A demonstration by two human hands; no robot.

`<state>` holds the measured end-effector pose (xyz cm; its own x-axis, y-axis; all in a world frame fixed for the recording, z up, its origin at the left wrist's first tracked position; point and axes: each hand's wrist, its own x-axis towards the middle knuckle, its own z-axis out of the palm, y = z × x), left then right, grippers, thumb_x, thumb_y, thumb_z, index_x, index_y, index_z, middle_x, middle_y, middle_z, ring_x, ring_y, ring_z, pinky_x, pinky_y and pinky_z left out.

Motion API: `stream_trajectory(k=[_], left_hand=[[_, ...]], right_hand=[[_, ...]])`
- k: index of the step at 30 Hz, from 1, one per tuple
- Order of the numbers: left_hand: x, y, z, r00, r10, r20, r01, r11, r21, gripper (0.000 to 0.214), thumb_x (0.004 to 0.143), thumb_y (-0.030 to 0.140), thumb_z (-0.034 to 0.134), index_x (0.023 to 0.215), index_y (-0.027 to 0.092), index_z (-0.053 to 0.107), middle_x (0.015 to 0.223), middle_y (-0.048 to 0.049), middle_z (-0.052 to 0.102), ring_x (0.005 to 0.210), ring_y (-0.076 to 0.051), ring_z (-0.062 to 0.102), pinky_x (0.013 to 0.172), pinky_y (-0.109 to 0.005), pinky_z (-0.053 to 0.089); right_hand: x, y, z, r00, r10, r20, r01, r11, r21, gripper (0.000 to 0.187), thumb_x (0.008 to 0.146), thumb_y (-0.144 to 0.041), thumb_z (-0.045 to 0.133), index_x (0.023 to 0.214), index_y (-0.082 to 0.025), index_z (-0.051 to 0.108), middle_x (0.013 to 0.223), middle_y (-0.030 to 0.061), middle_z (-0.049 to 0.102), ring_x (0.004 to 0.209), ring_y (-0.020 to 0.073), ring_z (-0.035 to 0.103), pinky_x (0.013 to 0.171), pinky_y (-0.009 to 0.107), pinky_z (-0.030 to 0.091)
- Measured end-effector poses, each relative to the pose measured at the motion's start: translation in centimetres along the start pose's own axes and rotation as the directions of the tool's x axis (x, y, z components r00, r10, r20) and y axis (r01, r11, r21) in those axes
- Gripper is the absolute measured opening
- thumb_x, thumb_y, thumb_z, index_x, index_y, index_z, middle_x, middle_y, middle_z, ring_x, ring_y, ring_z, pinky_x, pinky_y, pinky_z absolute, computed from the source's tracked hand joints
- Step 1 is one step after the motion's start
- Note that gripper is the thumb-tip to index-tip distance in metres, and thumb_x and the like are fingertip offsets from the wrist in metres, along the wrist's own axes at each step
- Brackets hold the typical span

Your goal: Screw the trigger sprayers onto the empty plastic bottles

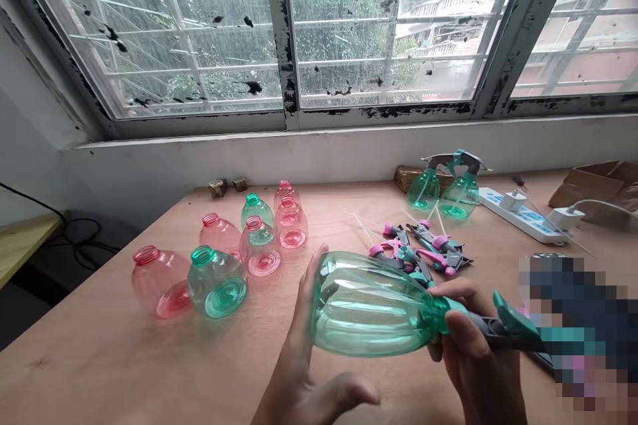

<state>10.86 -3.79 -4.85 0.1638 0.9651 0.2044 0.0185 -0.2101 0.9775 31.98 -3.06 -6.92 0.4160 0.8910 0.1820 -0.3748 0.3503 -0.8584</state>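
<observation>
A clear green spray bottle [371, 305] lies sideways in the air, its base to the left and its neck to the right. My right hand [476, 345] pinches it at the neck, around the collar of the grey and teal spray head [513, 329]. Against the base rests my left hand [314, 358], open, with fingers stretched along the bottom and the thumb apart from the bottle. Whether the left palm bears any weight I cannot tell. Behind the bottle, loose spray heads [399, 249] in pink, teal and grey lie in a pile, some with thin white tubes.
Several headless pink bottles [162, 282] and green bottles [219, 282] stand on the wooden table [124, 352] at left. Two green spray bottles with heads [458, 196] are at the back, near a white power strip [523, 216] and a cardboard box [593, 189]. A pixelated patch covers the right edge.
</observation>
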Motion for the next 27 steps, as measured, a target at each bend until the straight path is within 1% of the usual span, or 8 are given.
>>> stream_trajectory(k=[2,5,8,13,17,21,25,27], left_hand=[[0.2,0.2,0.0,0.999,-0.028,-0.026,0.028,1.000,0.013,0.110,0.082,0.069,0.090,0.174,0.037,0.040,0.168,-0.0122,0.058,0.163,-0.047,0.043,0.139,-0.064,0.024],[0.3,0.6,0.2,0.998,-0.029,-0.047,0.029,1.000,0.011,0.104,0.083,0.059,0.094,0.172,0.041,0.043,0.175,-0.0086,0.051,0.158,-0.045,0.051,0.137,-0.062,0.031],[0.1,0.8,0.3,0.998,-0.021,-0.053,0.021,1.000,-0.005,0.101,0.085,0.058,0.094,0.171,0.045,0.044,0.180,-0.0035,0.045,0.158,-0.043,0.051,0.138,-0.061,0.028],[0.2,0.8,0.5,0.999,-0.001,-0.033,-0.001,0.998,-0.056,0.115,0.076,0.067,0.096,0.173,0.039,0.041,0.177,-0.0060,0.050,0.163,-0.047,0.043,0.140,-0.061,0.024],[0.3,0.9,0.9,0.997,-0.002,-0.076,0.003,1.000,0.016,0.103,0.083,0.062,0.093,0.171,0.041,0.045,0.179,-0.0053,0.047,0.162,-0.045,0.046,0.139,-0.061,0.028],[-0.3,0.8,0.9,0.995,-0.008,-0.101,0.013,0.999,0.047,0.092,0.092,0.060,0.086,0.171,0.047,0.042,0.180,-0.0025,0.046,0.165,-0.040,0.043,0.139,-0.060,0.028],[-0.5,0.9,0.5,0.998,-0.019,-0.054,0.022,0.998,0.064,0.105,0.082,0.061,0.094,0.172,0.047,0.041,0.179,-0.0004,0.047,0.171,-0.041,0.031,0.141,-0.057,0.018],[-0.3,0.9,0.2,1.000,-0.006,-0.029,0.007,0.998,0.059,0.106,0.082,0.062,0.093,0.173,0.042,0.041,0.176,-0.0046,0.052,0.168,-0.044,0.035,0.141,-0.058,0.020]], right_hand=[[0.0,-0.1,0.0,1.000,-0.007,-0.006,0.007,1.000,-0.008,0.042,0.086,-0.058,0.091,0.100,-0.025,0.070,0.058,-0.0087,0.059,0.044,0.0074,0.052,0.047,0.018,0.037],[0.1,-0.2,0.1,0.999,-0.013,-0.035,0.013,1.000,-0.005,0.043,0.084,-0.058,0.093,0.097,-0.024,0.069,0.057,-0.0094,0.056,0.044,0.0075,0.051,0.046,0.018,0.036],[0.0,-0.3,0.2,0.999,-0.005,-0.040,0.006,1.000,0.009,0.045,0.082,-0.059,0.094,0.096,-0.024,0.070,0.057,-0.0097,0.056,0.044,0.0065,0.051,0.047,0.017,0.035],[-0.2,-0.4,0.3,1.000,0.014,-0.027,-0.014,1.000,0.003,0.043,0.082,-0.058,0.095,0.096,-0.024,0.071,0.056,-0.0092,0.057,0.044,0.0069,0.052,0.048,0.018,0.035],[-0.2,-0.7,0.5,0.998,0.030,-0.052,-0.029,0.999,0.030,0.046,0.077,-0.058,0.098,0.093,-0.024,0.071,0.057,-0.0091,0.054,0.043,0.0067,0.049,0.047,0.018,0.032],[-0.4,-1.2,0.7,0.993,0.102,-0.064,-0.096,0.991,0.093,0.051,0.068,-0.060,0.102,0.088,-0.024,0.071,0.056,-0.0087,0.050,0.043,0.0072,0.043,0.046,0.018,0.026],[-0.6,-1.4,0.7,0.994,0.095,-0.055,-0.090,0.992,0.085,0.051,0.068,-0.061,0.102,0.087,-0.023,0.073,0.059,-0.0069,0.054,0.044,0.0076,0.044,0.046,0.020,0.027],[-0.5,-1.2,0.6,0.996,0.073,-0.051,-0.069,0.994,0.085,0.050,0.070,-0.061,0.101,0.089,-0.023,0.073,0.058,-0.0076,0.053,0.043,0.0087,0.046,0.046,0.021,0.029]])
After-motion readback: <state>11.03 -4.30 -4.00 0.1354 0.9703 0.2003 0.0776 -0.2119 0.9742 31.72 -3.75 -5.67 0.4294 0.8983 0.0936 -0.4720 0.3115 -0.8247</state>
